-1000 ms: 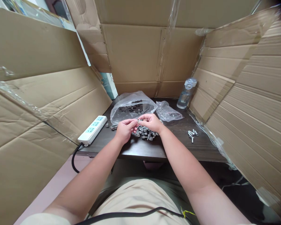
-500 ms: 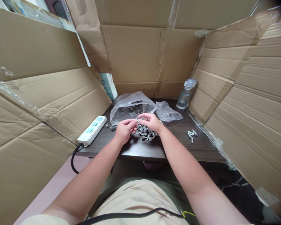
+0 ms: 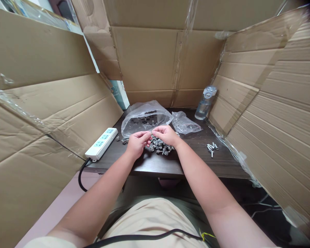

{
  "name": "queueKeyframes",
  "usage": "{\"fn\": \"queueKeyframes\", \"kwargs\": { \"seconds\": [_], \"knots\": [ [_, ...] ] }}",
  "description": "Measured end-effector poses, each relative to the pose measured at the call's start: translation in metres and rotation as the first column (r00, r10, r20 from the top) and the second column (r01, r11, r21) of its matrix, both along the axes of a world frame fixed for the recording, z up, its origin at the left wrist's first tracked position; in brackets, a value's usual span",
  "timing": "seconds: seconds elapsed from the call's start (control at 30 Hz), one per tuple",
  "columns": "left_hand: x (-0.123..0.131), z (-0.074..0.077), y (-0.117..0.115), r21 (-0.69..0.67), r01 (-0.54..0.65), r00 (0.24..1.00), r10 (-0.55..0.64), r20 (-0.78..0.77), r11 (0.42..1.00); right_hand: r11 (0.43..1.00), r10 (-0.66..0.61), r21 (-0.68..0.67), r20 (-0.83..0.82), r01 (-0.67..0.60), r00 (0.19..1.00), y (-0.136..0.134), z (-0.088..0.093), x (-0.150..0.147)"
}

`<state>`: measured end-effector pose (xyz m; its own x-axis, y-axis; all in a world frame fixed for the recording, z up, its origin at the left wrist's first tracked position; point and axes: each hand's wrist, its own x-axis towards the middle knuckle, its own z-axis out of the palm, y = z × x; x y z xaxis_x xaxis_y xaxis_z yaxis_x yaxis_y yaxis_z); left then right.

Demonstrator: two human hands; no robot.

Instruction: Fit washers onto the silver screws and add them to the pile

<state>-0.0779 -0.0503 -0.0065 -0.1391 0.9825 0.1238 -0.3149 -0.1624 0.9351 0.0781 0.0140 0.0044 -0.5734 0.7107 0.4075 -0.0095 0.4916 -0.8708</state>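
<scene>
Above the front part of the dark table, my left hand (image 3: 138,143) and my right hand (image 3: 165,135) meet fingertip to fingertip. Both are closed in a pinch on a small silver bolt (image 3: 151,132). Fingers cover most of it, and only a glint of metal shows between them. Right below the hands lies a heap of silver bolts (image 3: 165,151), partly hidden by my fingers. Behind the hands, a large clear plastic bag (image 3: 134,120) lies with its mouth toward me and small metal parts inside. A few loose pieces (image 3: 124,141) rest left of my left hand.
A smaller plastic bag (image 3: 187,124) lies right of the large one. Several bolts (image 3: 212,148) form a separate group at the right. A water bottle (image 3: 204,105) stands at the back right, a white power strip (image 3: 101,144) at the left. Cardboard walls (image 3: 147,62) surround the table (image 3: 157,167).
My right fingers have shifted slightly and curled closer around the pinched bolt. My left hand stays in nearly the same place, and the heap looks the same.
</scene>
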Motion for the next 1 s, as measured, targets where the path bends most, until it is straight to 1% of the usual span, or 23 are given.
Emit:
{"fn": "queueKeyframes", "kwargs": {
  "seconds": [0.13, 0.23, 0.37, 0.53, 0.8, 1.0],
  "knots": [
    [0.0013, 0.001, -0.0016, -0.006, 0.001, 1.0, -0.001, -0.011, 1.0, 0.998, -0.046, 0.03, -0.001, 0.046, 0.999, -0.0013, 0.0021, -0.0007],
    [0.0012, 0.0011, -0.0015, -0.007, -0.005, 1.0, 0.005, -0.005, 1.0, 0.998, -0.053, 0.017, -0.022, 0.054, 0.998, -0.0012, 0.0023, -0.0003],
    [0.0004, 0.0007, -0.0005, -0.002, -0.014, 1.0, 0.014, 0.007, 1.0, 0.999, -0.01, -0.032, -0.047, 0.009, 0.999, -0.0017, 0.0017, 0.0016],
    [0.0001, 0.0, -0.0006, 0.003, -0.008, 1.0, 0.008, -0.001, 1.0, 0.995, 0.056, -0.079, -0.038, -0.059, 0.998, -0.0022, 0.0005, 0.0044],
    [0.0005, 0.0008, -0.0008, 0.003, 0.002, 1.0, -0.002, -0.019, 1.0, 0.997, 0.037, -0.073, -0.029, -0.039, 0.999, 0.0023, -0.004, 0.0042],
    [0.0011, 0.002, -0.0018, -0.004, 0.004, 1.0, -0.004, -0.021, 1.0, 0.999, 0.01, -0.035, -0.004, -0.011, 1.0, 0.0024, -0.0035, 0.0015]
  ]
}}
